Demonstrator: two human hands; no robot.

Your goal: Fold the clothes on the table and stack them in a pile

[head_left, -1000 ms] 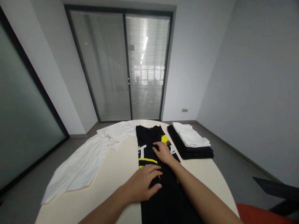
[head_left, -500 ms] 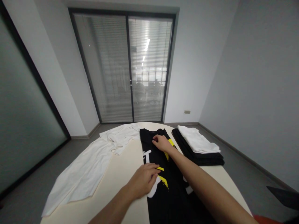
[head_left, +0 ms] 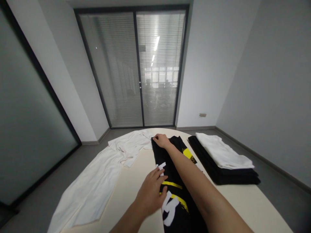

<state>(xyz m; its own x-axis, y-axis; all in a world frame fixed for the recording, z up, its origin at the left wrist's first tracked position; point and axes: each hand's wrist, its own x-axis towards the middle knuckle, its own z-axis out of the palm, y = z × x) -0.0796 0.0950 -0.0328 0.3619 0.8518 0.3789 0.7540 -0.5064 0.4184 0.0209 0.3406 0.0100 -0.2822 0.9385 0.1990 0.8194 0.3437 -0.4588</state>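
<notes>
A black T-shirt (head_left: 178,207) with white lettering and yellow stripes lies lengthwise on the table, narrowed as if folded in. My right hand (head_left: 162,141) is at its far left corner, fingers curled down and closed on the cloth there. Nearer to me, my left hand (head_left: 153,191) rests with fingers apart on the shirt's left edge, over part of the print. My right forearm crosses above the shirt and hides some of it.
A white garment (head_left: 97,184) spreads along the table's left side, its far end reaching the black shirt. To the right, a folded white garment (head_left: 223,152) sits on folded black garments (head_left: 233,178). The pale table (head_left: 252,200) has a curved far edge; glass doors (head_left: 131,71) stand beyond.
My right hand has moved away from me and left, from above the shirt's upper part to its far left corner. The left hand has spread its fingers. The view has shifted slightly.
</notes>
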